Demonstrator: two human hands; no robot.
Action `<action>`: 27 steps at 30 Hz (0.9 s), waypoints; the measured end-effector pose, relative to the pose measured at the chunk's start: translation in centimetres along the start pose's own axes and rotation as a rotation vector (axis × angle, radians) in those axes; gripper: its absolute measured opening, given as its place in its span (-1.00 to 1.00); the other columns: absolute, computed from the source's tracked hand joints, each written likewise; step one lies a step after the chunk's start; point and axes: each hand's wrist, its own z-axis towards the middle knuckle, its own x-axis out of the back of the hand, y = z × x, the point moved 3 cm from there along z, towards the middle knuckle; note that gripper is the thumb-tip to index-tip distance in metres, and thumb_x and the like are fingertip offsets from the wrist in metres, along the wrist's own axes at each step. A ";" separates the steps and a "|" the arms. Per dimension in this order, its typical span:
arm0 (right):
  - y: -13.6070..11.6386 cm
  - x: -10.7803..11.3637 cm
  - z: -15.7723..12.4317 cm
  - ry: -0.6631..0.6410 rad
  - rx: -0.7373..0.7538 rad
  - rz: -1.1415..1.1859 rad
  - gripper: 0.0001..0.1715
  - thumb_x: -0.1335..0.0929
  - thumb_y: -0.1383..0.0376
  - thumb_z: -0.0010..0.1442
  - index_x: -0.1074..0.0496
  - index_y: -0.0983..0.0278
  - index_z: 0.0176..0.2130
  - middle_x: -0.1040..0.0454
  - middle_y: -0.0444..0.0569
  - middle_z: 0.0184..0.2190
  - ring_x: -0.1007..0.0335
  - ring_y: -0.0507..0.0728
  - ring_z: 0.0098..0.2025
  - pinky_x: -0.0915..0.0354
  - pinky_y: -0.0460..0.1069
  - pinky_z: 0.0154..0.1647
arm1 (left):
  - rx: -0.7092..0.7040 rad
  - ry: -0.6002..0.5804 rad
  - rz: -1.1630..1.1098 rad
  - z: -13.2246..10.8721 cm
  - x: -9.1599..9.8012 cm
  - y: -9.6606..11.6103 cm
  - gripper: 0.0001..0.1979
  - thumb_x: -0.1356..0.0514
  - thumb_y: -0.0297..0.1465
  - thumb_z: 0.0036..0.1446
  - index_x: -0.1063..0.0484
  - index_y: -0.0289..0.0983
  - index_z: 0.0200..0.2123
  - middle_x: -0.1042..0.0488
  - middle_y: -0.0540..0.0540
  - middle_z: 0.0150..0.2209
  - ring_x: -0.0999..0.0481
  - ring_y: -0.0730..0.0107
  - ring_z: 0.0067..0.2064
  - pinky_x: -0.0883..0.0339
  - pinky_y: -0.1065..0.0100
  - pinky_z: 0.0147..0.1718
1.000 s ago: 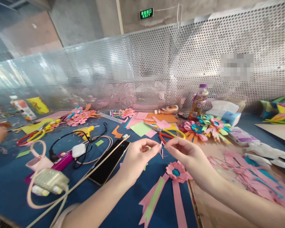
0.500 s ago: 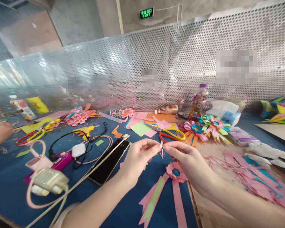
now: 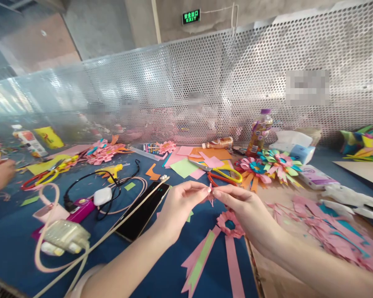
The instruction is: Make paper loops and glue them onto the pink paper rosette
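Note:
Between my fingertips is a small pink paper piece (image 3: 211, 200), mostly hidden by the fingers. My left hand (image 3: 186, 200) pinches it from the left, thumb and forefinger closed. From the other side my right hand (image 3: 240, 203) pinches the same piece, and the fingertips of both hands nearly meet. Just below lies a pink paper flower (image 3: 228, 224) with a blue centre, with pink and green paper ribbons (image 3: 202, 258) hanging from it on the blue table. Scissors (image 3: 224, 174) with red and yellow handles rest behind my hands.
A black phone (image 3: 143, 211) and a pale cable (image 3: 112, 231) lie left of my left arm. Paper sheets (image 3: 183, 167), finished flowers (image 3: 281, 165) and a drink bottle (image 3: 261, 132) stand behind. Pink paper scraps (image 3: 323, 231) cover the right. Another person's hand (image 3: 0, 176) is at far left.
My hands stay in nearly the same place, still pinching the pink paper piece, of which slightly less shows. At far left the other person's hand has shifted, with something colourful beside it.

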 end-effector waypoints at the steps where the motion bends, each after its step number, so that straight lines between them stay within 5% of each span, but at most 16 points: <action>1: 0.0 0.0 0.0 0.000 0.001 -0.008 -0.62 -0.41 0.00 -0.01 -0.47 0.20 -0.27 -0.50 -0.07 -0.28 -0.26 -0.07 -0.74 0.06 -0.18 -0.87 | -0.002 0.003 0.001 0.0 0.0 0.0 -0.81 -0.28 -0.33 -0.03 -0.50 -0.34 -0.36 -0.54 -0.13 -0.36 -0.51 0.30 -0.25 -0.36 0.25 -0.13; 8: 0.0 -0.1 0.0 0.032 0.050 -0.038 -0.66 -0.40 0.02 0.01 -0.45 0.20 -0.31 -0.42 -0.08 -0.18 -0.31 -0.06 -0.72 0.05 -0.18 -0.88 | 0.003 -0.005 0.018 0.1 0.0 -0.1 -0.81 -0.28 -0.32 -0.03 -0.49 -0.34 -0.37 -0.54 -0.13 -0.38 -0.53 0.29 -0.28 -0.38 0.23 -0.15; 27: -0.8 -0.6 -0.6 -0.005 0.057 0.032 -0.73 -0.43 0.13 0.03 -0.42 0.24 -0.32 -0.42 -0.21 -0.48 -0.18 -0.14 -0.72 -0.01 -0.16 -0.75 | -0.008 0.024 0.076 -0.2 -0.1 0.2 -0.82 -0.29 -0.33 -0.02 -0.47 -0.33 -0.37 -0.53 -0.06 -0.41 -0.50 0.41 -0.31 -0.35 0.43 -0.26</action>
